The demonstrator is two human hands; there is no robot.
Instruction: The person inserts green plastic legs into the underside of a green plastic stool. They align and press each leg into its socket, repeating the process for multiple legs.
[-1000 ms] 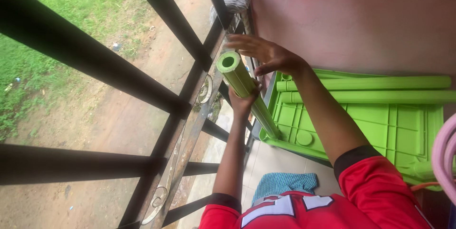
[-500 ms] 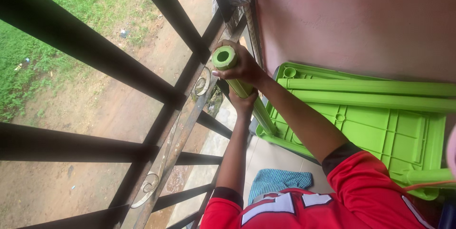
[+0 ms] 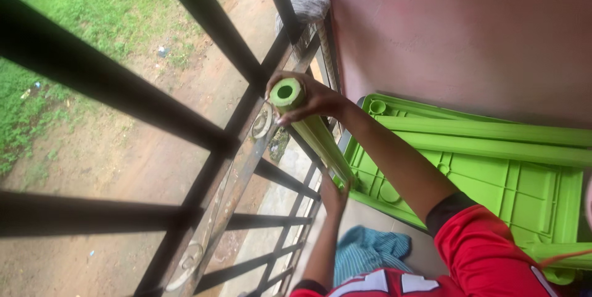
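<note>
We are seeing one green tube (image 3: pixel 311 130), one upturned green table (image 3: pixel 493 174), one blue cloth (image 3: pixel 370 251) and two hands. Our right hand (image 3: pixel 311 97) is closing around the tube's open upper end, gripping it. Our left hand (image 3: pixel 333 195) is curling around its lower end, below the right. The tube is hollow, long and tilting, beside the dark railing (image 3: pixel 234 143), with the table just right of both hands.
</note>
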